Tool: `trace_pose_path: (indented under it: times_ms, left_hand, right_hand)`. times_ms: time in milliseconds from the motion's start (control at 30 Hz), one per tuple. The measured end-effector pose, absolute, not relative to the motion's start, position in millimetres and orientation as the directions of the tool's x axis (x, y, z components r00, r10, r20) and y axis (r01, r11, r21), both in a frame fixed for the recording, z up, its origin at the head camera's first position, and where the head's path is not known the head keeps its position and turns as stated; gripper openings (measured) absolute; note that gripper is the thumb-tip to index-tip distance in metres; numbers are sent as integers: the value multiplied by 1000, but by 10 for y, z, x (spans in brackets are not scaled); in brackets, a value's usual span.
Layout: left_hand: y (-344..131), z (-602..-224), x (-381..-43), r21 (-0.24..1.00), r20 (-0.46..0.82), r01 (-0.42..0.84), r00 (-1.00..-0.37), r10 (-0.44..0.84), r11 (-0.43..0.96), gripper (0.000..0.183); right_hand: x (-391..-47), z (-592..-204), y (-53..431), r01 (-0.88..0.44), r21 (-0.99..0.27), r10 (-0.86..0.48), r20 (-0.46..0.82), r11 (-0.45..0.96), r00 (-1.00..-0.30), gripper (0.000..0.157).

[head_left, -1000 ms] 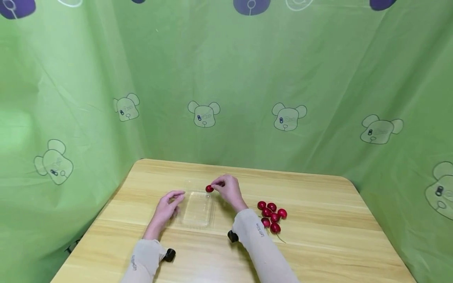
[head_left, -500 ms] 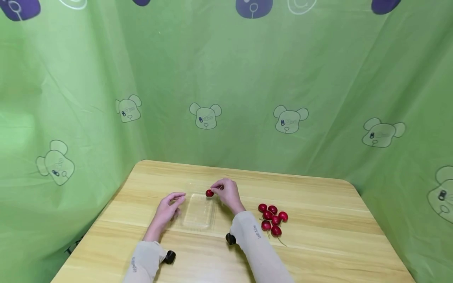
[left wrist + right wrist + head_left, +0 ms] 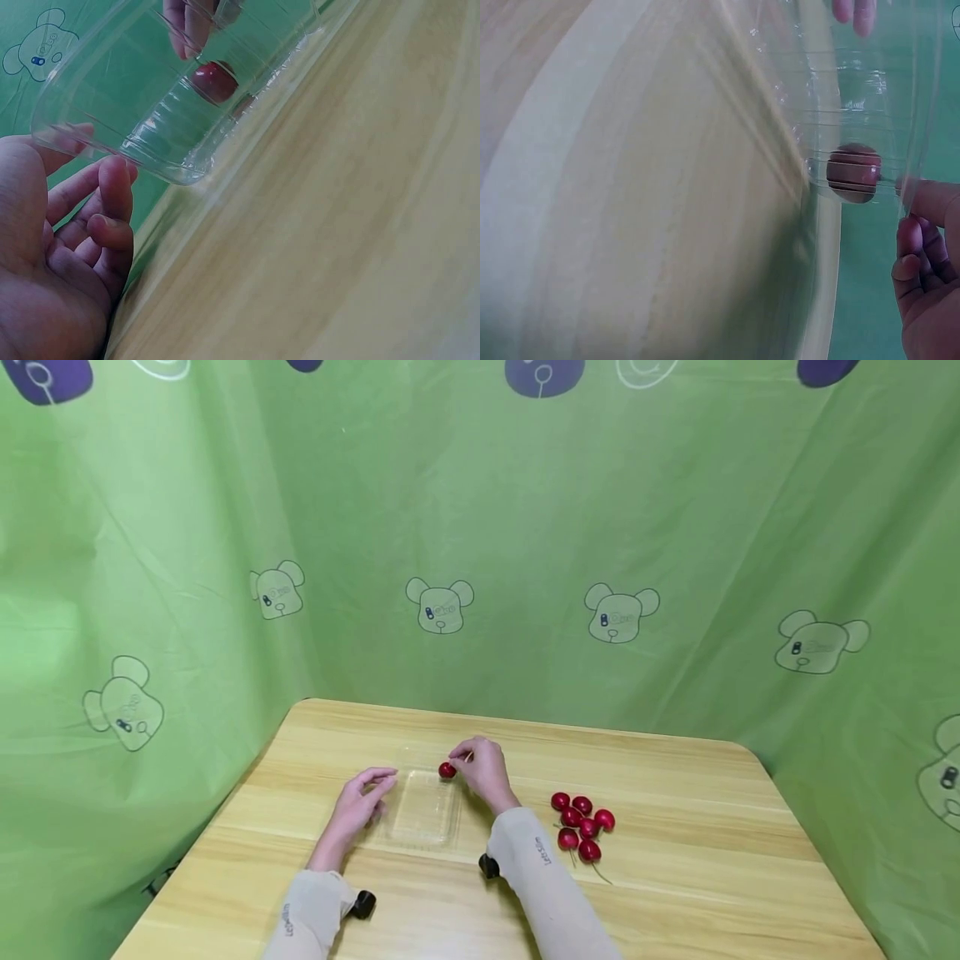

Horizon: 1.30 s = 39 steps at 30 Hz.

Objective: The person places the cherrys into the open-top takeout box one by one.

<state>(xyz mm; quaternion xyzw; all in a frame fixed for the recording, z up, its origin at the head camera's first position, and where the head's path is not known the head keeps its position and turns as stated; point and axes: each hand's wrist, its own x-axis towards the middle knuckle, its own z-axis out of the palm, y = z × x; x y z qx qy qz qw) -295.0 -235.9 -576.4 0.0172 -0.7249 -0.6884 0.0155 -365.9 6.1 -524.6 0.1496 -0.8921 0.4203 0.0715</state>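
Note:
A clear plastic box [image 3: 424, 810] stands on the table in front of me. My right hand [image 3: 483, 772] pinches a dark red cherry [image 3: 447, 770] by its stem at the box's far right corner. In both wrist views the cherry [image 3: 215, 81] shows through the clear wall, low in the box; whether it touches the floor I cannot tell. At the box's left side is my left hand [image 3: 360, 802], its fingers loosely bent and its fingertips [image 3: 114, 169] by the rim. Contact with the rim is unclear. Several cherries [image 3: 588, 828] lie in a cluster to the right.
The light wooden table [image 3: 697, 827] has rounded far corners. Green curtains [image 3: 525, 527] with printed bear heads close off the back and both sides. A black device [image 3: 363, 904] is strapped at each wrist.
My right hand with the cherry has come down slightly over the box's far right corner, then stayed there. The left hand keeps its place. The whole head view has shifted a little.

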Motion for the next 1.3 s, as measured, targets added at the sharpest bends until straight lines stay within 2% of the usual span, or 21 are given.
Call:
trace_pose_path:
  times_ms: [400,1300]
  left_hand:
    - [-2352,-5760,-2935,998,-13,-15,-999,-43,59,39]
    - [-2347,-5758,-2950,998,-15,-18,-999,-47,61,40]
  right_hand:
    - [-3664,-5257,44,-318,-709,-210,239,629,-948,6]
    - [-3653,-5249,103,-323,-745,-193,259,583,-946,9]
